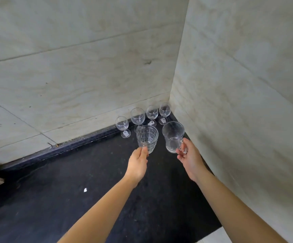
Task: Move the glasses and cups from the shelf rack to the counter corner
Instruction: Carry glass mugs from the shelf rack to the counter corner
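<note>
Your left hand (138, 163) had its fingertips closed on the lower rim-side wall of the patterned cup (147, 138), a clear glass cup with a raised grid texture, which stood upright just beyond your knuckles. Your right hand (188, 156) pinched the handle of the smooth mug (173, 136) between thumb and fingers, the rest of the hand loosely curled; the mug sat upright just ahead and slightly left of that hand. Whether either piece rested on the black counter (89, 172) or hung just above it, you could not tell from this angle. The 2 pieces were near each other but apart, with a gap of dark counter between them.

Beyond both hands, in the corner where the 2 pale tiled walls (72, 76) met, stood 4 wine glasses (137, 116) in a curved row, all upright. The one farthest left stood just beyond your left hand's cup; the one farthest right stood tight in the corner, behind the mug. So you had 4 stemmed glasses, 1 patterned cup and 1 mug in view, 6 pieces together. A small white speck (85, 190) lay on the counter, well to the left of your left forearm.
</note>
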